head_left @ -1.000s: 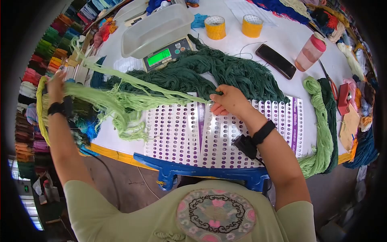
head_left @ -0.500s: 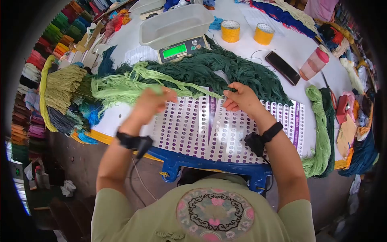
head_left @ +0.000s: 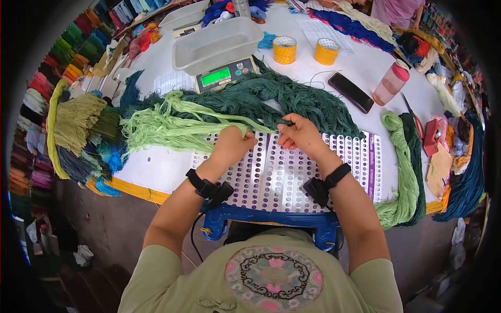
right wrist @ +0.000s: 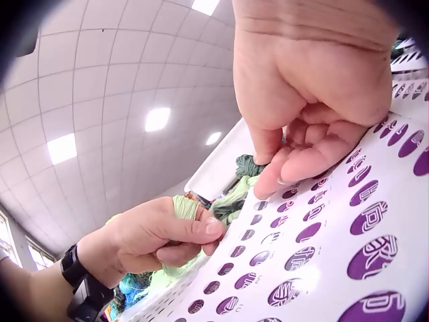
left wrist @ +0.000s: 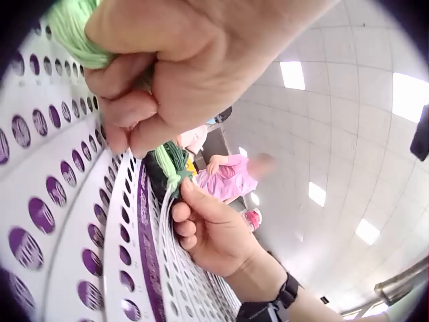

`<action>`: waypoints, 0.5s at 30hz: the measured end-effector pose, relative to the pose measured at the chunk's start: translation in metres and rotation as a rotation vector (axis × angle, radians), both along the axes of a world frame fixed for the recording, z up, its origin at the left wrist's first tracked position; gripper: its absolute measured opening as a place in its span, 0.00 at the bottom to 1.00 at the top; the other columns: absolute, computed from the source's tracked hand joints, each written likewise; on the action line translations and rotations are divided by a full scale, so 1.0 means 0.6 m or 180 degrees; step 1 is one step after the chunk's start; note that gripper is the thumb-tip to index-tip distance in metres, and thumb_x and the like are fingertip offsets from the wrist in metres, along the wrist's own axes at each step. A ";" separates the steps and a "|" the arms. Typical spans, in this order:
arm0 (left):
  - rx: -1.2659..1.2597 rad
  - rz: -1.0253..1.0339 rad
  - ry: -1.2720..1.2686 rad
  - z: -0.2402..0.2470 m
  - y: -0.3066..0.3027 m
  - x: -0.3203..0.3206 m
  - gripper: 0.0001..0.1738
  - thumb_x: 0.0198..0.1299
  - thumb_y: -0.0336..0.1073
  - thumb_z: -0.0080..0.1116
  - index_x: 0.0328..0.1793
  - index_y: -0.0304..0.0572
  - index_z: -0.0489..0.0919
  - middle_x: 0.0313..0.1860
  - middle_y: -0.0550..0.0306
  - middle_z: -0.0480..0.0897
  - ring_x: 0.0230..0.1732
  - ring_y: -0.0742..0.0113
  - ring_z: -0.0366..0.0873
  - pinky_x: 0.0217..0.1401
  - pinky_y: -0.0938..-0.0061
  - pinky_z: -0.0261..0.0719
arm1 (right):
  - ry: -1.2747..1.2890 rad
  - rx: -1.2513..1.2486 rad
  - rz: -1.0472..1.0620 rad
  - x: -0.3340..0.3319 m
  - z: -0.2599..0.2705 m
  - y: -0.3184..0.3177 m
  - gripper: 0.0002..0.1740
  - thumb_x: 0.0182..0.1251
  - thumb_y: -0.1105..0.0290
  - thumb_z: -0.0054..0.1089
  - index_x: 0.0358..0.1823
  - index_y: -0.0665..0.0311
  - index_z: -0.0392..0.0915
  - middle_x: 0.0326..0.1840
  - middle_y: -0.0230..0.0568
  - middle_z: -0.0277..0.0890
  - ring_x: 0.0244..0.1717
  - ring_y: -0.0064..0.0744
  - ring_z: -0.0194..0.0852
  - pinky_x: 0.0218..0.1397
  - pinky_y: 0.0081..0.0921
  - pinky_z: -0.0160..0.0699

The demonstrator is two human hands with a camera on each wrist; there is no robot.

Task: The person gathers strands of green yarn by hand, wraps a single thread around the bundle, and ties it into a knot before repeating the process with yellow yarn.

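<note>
A light green thread skein [head_left: 172, 122] lies spread along the left, its strands running over to the perforated card [head_left: 250, 172]. My left hand [head_left: 232, 146] has its fingers curled round part of the light green thread, whose looped strands [left wrist: 74, 33] pass into its grip in the left wrist view. Thumb and forefinger of my right hand [head_left: 305, 136] pinch the far end of the strands at the card's top edge; in the left wrist view that right hand [left wrist: 218, 231] is at the knotted end [left wrist: 175, 180]. Dark green thread [head_left: 308, 101] is heaped just behind both hands.
A scale [head_left: 216, 77] with a clear plastic tub [head_left: 219, 47], two yellow tape rolls [head_left: 284, 49], a phone [head_left: 350, 93] and a pink-lidded bottle [head_left: 391, 83] stand behind. Light green skeins [head_left: 402, 167] hang over the right edge. Another person [head_left: 396, 13] is across the table.
My left hand has come back from the far left to the card beside my right hand and now grips the light green thread. The right hand has stayed at the strands' end.
</note>
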State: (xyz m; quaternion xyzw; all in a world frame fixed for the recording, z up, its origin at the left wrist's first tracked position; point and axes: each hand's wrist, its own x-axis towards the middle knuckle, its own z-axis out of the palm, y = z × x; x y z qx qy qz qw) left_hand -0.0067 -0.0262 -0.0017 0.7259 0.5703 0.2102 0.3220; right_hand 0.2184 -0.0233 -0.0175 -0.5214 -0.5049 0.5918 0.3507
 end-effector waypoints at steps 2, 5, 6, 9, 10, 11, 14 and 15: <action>0.0322 -0.0115 0.0118 -0.001 0.000 0.011 0.12 0.52 0.37 0.62 0.26 0.32 0.79 0.20 0.49 0.80 0.22 0.58 0.77 0.30 0.69 0.74 | -0.0020 0.0053 -0.0034 0.000 0.004 -0.001 0.25 0.68 0.64 0.59 0.59 0.73 0.67 0.27 0.44 0.82 0.22 0.25 0.79 0.24 0.19 0.76; 0.0190 -0.0049 0.0329 -0.014 0.003 0.015 0.13 0.52 0.37 0.62 0.29 0.31 0.79 0.20 0.48 0.79 0.22 0.56 0.77 0.30 0.68 0.74 | -0.0248 -0.0040 -0.0097 -0.010 0.013 0.001 0.22 0.68 0.63 0.59 0.57 0.69 0.68 0.28 0.42 0.82 0.24 0.24 0.78 0.26 0.19 0.76; 0.0192 -0.0065 0.0333 -0.017 0.005 0.014 0.13 0.52 0.37 0.62 0.29 0.31 0.79 0.20 0.48 0.79 0.22 0.56 0.77 0.30 0.68 0.74 | -0.0403 -0.0071 -0.0144 -0.016 0.016 0.003 0.23 0.67 0.64 0.59 0.58 0.69 0.66 0.28 0.42 0.82 0.23 0.24 0.79 0.27 0.20 0.77; 0.0232 -0.0202 0.0314 -0.002 0.002 0.005 0.12 0.53 0.37 0.62 0.31 0.31 0.79 0.21 0.49 0.80 0.24 0.60 0.79 0.32 0.69 0.75 | -0.0390 -0.0128 -0.0187 -0.013 0.015 0.001 0.26 0.65 0.66 0.60 0.59 0.68 0.63 0.30 0.44 0.82 0.25 0.26 0.80 0.28 0.22 0.79; 0.0154 -0.0211 -0.0043 0.016 -0.003 -0.003 0.12 0.56 0.37 0.61 0.34 0.32 0.81 0.25 0.49 0.82 0.28 0.60 0.81 0.33 0.70 0.76 | -0.0228 -0.0140 -0.0168 -0.010 0.015 0.001 0.27 0.64 0.67 0.61 0.61 0.67 0.60 0.33 0.46 0.82 0.27 0.28 0.81 0.29 0.23 0.81; 0.0093 -0.0252 -0.0408 0.034 -0.003 -0.011 0.13 0.58 0.38 0.61 0.36 0.32 0.82 0.28 0.49 0.84 0.32 0.61 0.83 0.35 0.71 0.78 | 0.0096 -0.0124 -0.0153 -0.013 -0.001 0.000 0.28 0.64 0.68 0.61 0.61 0.67 0.60 0.32 0.46 0.82 0.26 0.29 0.81 0.27 0.24 0.81; -0.0451 0.0176 -0.1682 0.091 0.007 -0.025 0.16 0.69 0.46 0.52 0.50 0.43 0.79 0.33 0.65 0.81 0.24 0.82 0.68 0.25 0.85 0.62 | 0.0613 0.0284 0.0034 -0.002 -0.007 -0.003 0.30 0.63 0.68 0.63 0.63 0.63 0.59 0.33 0.44 0.80 0.31 0.29 0.81 0.29 0.26 0.81; -0.0764 0.0410 -0.1858 0.120 -0.003 -0.027 0.18 0.71 0.49 0.49 0.53 0.45 0.78 0.35 0.66 0.81 0.24 0.84 0.65 0.25 0.87 0.59 | 0.0679 0.0034 -0.0102 -0.007 -0.002 -0.004 0.28 0.65 0.68 0.61 0.62 0.63 0.59 0.36 0.44 0.80 0.34 0.29 0.82 0.29 0.25 0.81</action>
